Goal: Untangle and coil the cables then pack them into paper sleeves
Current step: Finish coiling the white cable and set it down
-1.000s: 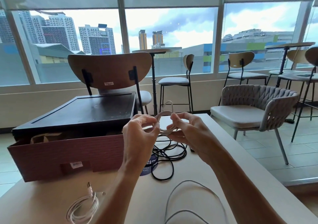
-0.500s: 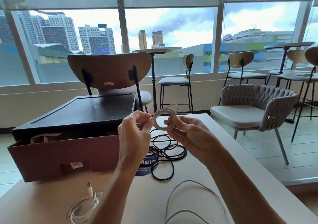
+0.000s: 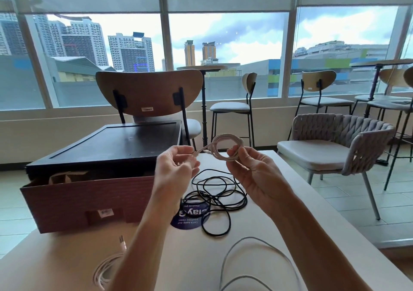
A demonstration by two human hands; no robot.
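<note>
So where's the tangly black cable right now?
Head view, centre: the tangled black cable lies on the pale table, partly over a round blue sticker, just right of the reddish cardboard box.

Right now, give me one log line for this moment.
step: coiling | right hand: holds small beige cable coil | left hand: pinches its loose end | tangled black cable: lies on table

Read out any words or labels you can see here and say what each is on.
"Let's keep our pantries clean": blue sticker on the table, upside down.
"Clean as you": same sticker.
"clay": same sticker, partly hidden.
Box label, chair label: too blurred to read.
</note>
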